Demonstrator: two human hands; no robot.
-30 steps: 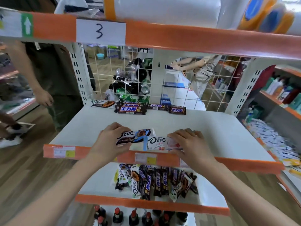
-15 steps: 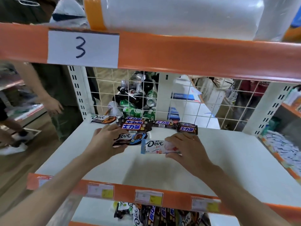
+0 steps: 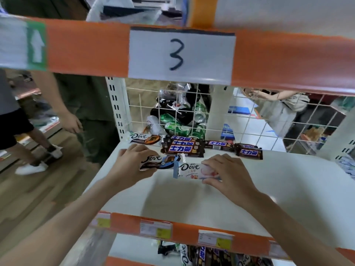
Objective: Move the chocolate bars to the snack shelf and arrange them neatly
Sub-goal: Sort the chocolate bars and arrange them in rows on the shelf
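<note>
Over the white metal snack shelf (image 3: 249, 189), the left hand (image 3: 132, 164) has its grip closed on a dark Dove chocolate bar (image 3: 159, 162). The right hand (image 3: 228, 173) pinches a pale Dove bar (image 3: 190, 169). Brown Snickers bars (image 3: 182, 148) lie just beyond both grips.

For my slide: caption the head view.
Left hand and right hand each carry a Dove bar toward the Snickers row.

The dark Dove bar (image 3: 153, 161) and the white Dove bar (image 3: 192, 170) wear glossy plastic wrappers, as do the Snickers bars (image 3: 182, 148) behind; the shelf board (image 3: 211, 196) looks smooth, matt, white-painted metal, its back a thin wire grid (image 3: 249, 121), its number label (image 3: 181, 54) matt paper, the floor (image 3: 38, 189) wood-look planks
</note>
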